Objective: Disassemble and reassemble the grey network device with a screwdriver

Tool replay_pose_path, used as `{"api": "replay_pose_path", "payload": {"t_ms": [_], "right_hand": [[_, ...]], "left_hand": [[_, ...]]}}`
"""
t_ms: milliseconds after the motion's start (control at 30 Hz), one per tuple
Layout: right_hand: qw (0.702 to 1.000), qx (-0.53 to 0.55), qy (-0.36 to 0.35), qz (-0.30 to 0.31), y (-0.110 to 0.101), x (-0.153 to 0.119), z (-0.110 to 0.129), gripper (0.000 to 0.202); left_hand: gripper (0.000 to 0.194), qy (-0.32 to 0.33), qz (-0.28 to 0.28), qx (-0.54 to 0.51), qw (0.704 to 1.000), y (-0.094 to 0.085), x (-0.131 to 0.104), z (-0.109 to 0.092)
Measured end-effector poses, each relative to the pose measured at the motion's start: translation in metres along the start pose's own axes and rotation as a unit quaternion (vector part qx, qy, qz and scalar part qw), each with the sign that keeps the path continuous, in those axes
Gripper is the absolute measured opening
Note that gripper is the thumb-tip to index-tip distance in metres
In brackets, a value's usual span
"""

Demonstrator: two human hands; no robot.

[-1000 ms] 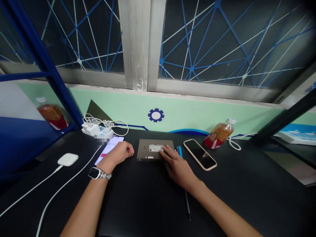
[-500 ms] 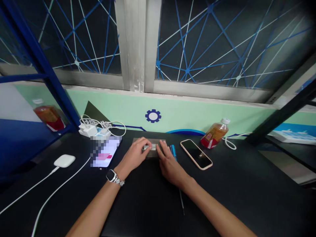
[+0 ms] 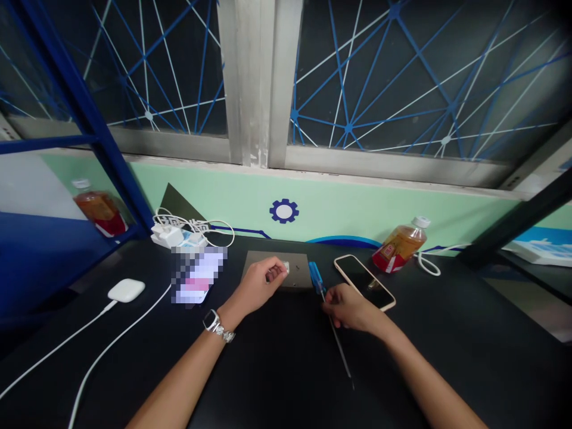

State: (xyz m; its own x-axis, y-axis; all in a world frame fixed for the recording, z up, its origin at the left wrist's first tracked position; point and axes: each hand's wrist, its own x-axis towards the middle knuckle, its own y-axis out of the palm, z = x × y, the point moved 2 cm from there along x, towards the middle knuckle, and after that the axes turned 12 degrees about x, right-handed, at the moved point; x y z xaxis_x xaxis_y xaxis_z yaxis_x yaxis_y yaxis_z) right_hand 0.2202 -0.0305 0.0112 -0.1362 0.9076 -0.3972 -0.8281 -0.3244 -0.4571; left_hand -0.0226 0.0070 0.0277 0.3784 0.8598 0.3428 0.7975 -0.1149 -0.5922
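My left hand [image 3: 261, 283] is over a flat grey-brown plate [image 3: 301, 262], its thumb and fingers closed at a small whitish piece [image 3: 286, 267] that is mostly hidden behind the fingertips. Two tiny dark marks or bits show on the plate, too small to name. To the right, my right hand [image 3: 351, 307] has its fingertips closed on the thin metal shaft of a screwdriver [image 3: 316, 276], just below the blue handle. The shaft slants toward the near side of the black table, its tip pointing at me.
A phone in a pale case [image 3: 366, 282] is just beyond my right hand, with a drink bottle [image 3: 400, 245] behind it. At left are a lit phone [image 3: 201, 277], a white charging case [image 3: 127, 291] with its cable, and a power strip [image 3: 192, 240] with plugs against the wall.
My right hand has left the plate and moved right and nearer, onto the screwdriver's shaft. My left hand stays at the whitish piece, covering more of it. The view has shifted slightly.
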Motion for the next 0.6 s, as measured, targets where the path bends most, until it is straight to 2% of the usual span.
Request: {"api": "replay_pose_path", "payload": {"t_ms": [67,133,300,433,533,600], "right_hand": [[0.995,0.099,-0.019,0.010,-0.003,-0.002,0.006,0.021],[0.976,0.205,-0.077,0.010,-0.007,-0.007,0.016,0.023],[0.883,0.398,-0.244,-0.047,-0.010,-0.012,0.032,0.022],[0.828,0.452,-0.315,-0.107,-0.002,-0.009,0.032,0.015],[0.808,0.463,-0.337,-0.138,0.001,-0.006,0.031,0.011],[0.803,0.467,-0.341,-0.144,0.001,-0.006,0.030,0.009]], "left_hand": [[0.014,-0.029,-0.002,-0.072,0.997,0.002,0.002,0.003],[0.017,-0.058,-0.003,-0.158,0.986,0.005,0.003,0.005],[0.020,-0.131,-0.019,-0.330,0.935,0.011,0.003,0.004],[0.020,-0.194,0.005,-0.440,0.877,0.016,0.000,0.002],[0.017,-0.230,0.006,-0.503,0.833,0.019,-0.001,0.004],[0.015,-0.240,0.002,-0.525,0.816,0.021,-0.001,0.006]]}}
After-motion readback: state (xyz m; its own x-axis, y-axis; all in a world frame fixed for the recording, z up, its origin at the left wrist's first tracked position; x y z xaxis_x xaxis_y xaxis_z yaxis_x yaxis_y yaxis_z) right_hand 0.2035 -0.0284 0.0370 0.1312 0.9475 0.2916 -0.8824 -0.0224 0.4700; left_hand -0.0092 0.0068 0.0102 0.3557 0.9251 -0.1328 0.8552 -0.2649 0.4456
